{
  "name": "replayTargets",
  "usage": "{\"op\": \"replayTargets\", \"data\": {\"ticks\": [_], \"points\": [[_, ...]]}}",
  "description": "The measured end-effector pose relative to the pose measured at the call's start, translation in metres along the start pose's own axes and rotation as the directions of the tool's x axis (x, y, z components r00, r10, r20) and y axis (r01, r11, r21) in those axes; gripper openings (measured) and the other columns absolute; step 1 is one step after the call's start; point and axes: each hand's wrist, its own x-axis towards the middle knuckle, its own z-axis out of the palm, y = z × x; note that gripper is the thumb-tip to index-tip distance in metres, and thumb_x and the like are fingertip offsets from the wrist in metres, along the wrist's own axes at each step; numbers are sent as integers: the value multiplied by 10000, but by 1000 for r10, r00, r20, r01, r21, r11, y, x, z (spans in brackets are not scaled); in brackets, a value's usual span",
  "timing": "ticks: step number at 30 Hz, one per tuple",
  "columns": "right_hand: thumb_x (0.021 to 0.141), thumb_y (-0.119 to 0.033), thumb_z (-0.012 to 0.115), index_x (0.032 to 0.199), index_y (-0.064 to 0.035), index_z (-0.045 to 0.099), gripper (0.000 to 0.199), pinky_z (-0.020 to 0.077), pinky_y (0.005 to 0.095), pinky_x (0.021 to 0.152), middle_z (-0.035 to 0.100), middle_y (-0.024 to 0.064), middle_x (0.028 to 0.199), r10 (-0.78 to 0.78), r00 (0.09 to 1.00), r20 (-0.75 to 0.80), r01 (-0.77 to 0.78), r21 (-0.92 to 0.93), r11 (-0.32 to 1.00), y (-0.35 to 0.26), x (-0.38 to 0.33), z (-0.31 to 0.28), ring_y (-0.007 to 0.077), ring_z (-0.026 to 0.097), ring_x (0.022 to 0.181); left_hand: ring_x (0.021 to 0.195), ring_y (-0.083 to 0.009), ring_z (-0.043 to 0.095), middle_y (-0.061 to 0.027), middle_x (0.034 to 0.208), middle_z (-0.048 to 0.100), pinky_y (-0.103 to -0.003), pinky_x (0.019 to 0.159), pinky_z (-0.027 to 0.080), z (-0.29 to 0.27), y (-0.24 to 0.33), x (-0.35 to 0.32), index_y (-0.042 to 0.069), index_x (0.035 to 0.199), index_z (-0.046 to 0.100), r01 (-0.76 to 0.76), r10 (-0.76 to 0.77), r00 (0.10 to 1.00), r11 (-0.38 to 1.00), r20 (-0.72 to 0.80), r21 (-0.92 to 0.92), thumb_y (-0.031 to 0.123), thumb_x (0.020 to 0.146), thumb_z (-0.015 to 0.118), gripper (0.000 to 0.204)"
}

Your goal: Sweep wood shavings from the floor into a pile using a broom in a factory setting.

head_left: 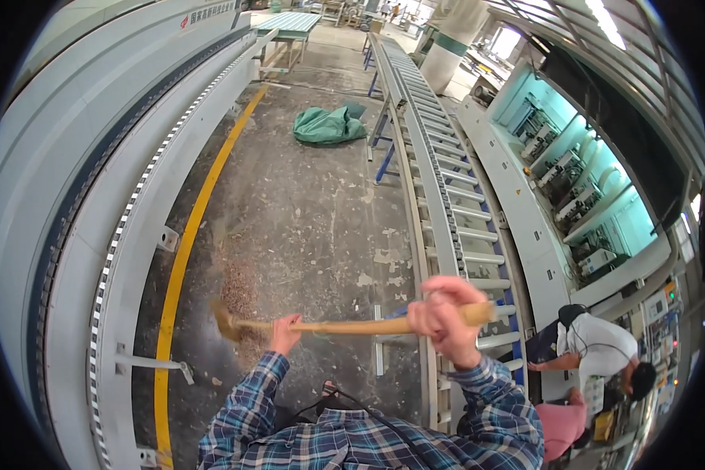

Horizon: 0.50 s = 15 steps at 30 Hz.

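A long wooden-handled broom (pixel 352 327) lies crosswise in front of me, its blurred brown head (pixel 225 321) at the left. Low on the handle, close to that head, my left hand (pixel 285 334) is wrapped round it. My right hand (pixel 450 319) grips the thicker end at the right, beside the roller conveyor. Brown shavings (pixel 239 282) are scattered on the grey floor (pixel 313 227) around and beyond the broom head.
A long grey machine (pixel 78 196) runs along the left, with a yellow floor line (pixel 189 235) beside it. On the right stands a roller conveyor (pixel 454 176), with an open lit machine (pixel 580 172) behind. A green sack (pixel 327 125) lies ahead. Two people (pixel 601 342) work at lower right.
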Motion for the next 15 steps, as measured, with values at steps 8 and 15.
{"op": "replayTargets", "data": {"ticks": [8,15], "points": [[969,-106,318,1314,35,353,375,234,205,339,223,-83,479,56,998,-10,-55,80,995,-66,79,-93,27,187,330,808,-355,640,-196,824,648,-397,708,500,45,115,-43,37,914,655,-25,13,988,997,-154,-73,18,736,634,180],[925,-42,426,1110,27,539,228,271,260,425,242,-57,473,458,882,111,-465,51,884,30,54,-116,63,234,366,814,-378,630,-201,830,640,-393,703,500,110,45,-144,45,966,655,245,-253,967,955,-27,-167,40,764,618,206]]}}
